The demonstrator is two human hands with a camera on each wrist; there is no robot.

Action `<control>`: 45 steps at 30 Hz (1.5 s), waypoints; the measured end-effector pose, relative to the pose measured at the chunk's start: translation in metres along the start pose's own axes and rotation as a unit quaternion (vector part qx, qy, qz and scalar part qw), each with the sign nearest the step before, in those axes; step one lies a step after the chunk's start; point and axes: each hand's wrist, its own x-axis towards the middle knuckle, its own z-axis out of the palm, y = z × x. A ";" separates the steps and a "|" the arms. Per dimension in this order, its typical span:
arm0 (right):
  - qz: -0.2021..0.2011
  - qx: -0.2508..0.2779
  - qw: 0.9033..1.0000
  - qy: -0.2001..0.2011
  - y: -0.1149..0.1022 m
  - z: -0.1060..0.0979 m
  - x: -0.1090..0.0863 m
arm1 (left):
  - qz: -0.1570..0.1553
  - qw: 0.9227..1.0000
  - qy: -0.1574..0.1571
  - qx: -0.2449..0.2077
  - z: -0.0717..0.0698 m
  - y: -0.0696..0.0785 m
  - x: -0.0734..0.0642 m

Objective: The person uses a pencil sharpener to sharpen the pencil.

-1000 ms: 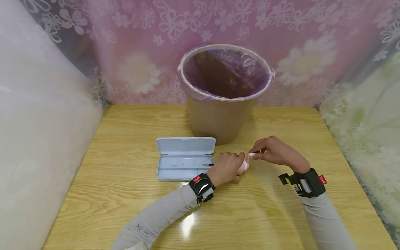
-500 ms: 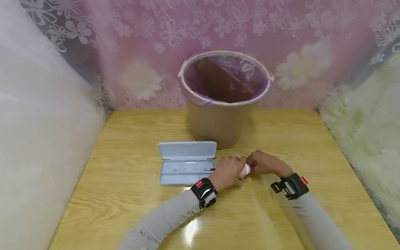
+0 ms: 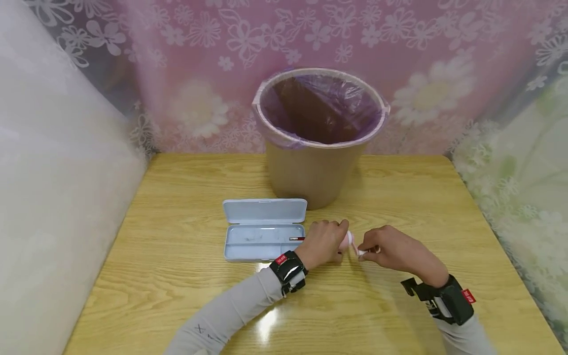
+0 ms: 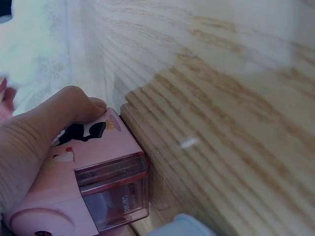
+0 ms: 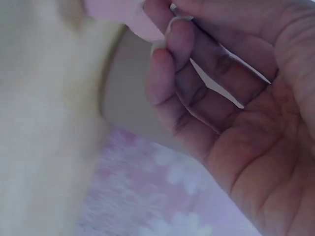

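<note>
My left hand point(image 3: 323, 244) grips a pink crank pencil sharpener point(image 4: 108, 152) on the table, thumb over its patterned top. A clear drawer with lettering shows in its side in the left wrist view. Most of the sharpener is covered by the hand in the head view. My right hand point(image 3: 395, 249) pinches the small white crank handle point(image 3: 362, 253) at the sharpener's right end, with the fingers bent. A dark red pencil point(image 3: 297, 239) with a silvery end pokes out left of my left hand; its other end is hidden.
A light blue pencil case point(image 3: 248, 241) lies with its lid up just left of the left hand. Behind it stands a tall brown bin point(image 3: 312, 172) lined with a purple bag. Floral curtains point(image 3: 195, 113) edge the wooden table point(image 3: 186, 192).
My right hand has carried the crank round, from the upper side through the far side to low at the right. The left hand and sharpener hold their place; the head view shifts slightly.
</note>
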 end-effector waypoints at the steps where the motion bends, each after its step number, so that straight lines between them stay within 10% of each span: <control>1: 0.003 -0.006 1.000 0.004 -0.002 -0.005 0.001 | -0.002 1.000 -0.002 0.000 0.000 0.000 0.000; 24: 0.021 -0.070 0.997 0.037 0.018 -0.034 0.037 | -0.007 1.000 0.018 0.009 -0.001 0.003 0.004; 34: 0.003 0.034 0.999 -0.036 0.075 0.012 0.055 | -0.010 1.000 -0.003 0.005 -0.002 0.005 0.005; 45: 0.061 0.106 0.992 -0.028 0.053 0.043 0.023 | -0.013 1.000 -0.017 -0.009 0.002 -0.001 0.006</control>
